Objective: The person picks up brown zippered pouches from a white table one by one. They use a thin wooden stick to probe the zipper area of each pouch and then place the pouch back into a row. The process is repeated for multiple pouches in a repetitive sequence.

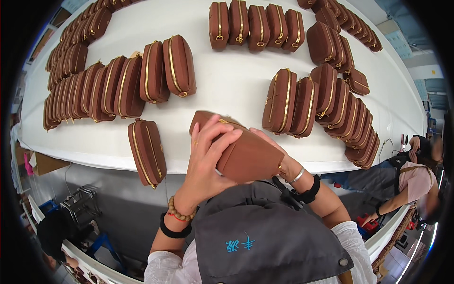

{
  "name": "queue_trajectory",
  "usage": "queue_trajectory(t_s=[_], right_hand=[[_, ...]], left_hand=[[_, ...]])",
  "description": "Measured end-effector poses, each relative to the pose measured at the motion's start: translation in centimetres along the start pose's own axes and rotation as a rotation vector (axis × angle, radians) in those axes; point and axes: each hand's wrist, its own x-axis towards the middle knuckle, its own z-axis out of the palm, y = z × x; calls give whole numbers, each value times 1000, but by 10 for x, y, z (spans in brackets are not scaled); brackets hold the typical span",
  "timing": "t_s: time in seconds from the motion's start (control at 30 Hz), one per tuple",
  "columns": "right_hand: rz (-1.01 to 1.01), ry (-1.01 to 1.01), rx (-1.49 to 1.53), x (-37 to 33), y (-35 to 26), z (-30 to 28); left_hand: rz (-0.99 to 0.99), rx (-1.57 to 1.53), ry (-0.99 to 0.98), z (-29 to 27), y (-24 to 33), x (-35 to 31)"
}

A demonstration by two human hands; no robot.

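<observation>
A brown bag (253, 158) is held in the air over the middle of the near edge of the white surface (227, 80), tilted, its plain side turned toward the person's body. The left hand (209, 147) grasps it from the left, fingers bent over its upper side beside the zip. The right hand (289, 164) holds its right end from behind; most of those fingers are hidden by the bag, so their exact placement is hard to tell.

To the left, a lone bag (147, 152) with a gold zip stands at the near edge, apart from the others. Behind it a long row of matching bags (116, 87) runs toward the left edge, standing close together. Five bags (257, 27) stand side by side near the middle of the far edge. On the right, a pair of bags (289, 102) stands in front of a curving row (347, 116) that leads toward the near right corner, and a small bag (358, 82) lies close to the right edge.

The person wears a dark grey apron (265, 236), a beaded bracelet (178, 210) on the left wrist and a silver bangle (296, 176) on the right. Another person (414, 177) is beyond the near right corner.
</observation>
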Motion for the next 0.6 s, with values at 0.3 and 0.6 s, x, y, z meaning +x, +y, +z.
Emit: queue_trajectory(t_s=[0.3,0.6], right_hand=[[-533,357,-883,-21,-32,46],[-595,632,-1182,17,-36,33]], left_hand=[[-611,-788,142,22,-33,-19],[-792,-983,83,89,-113,57]])
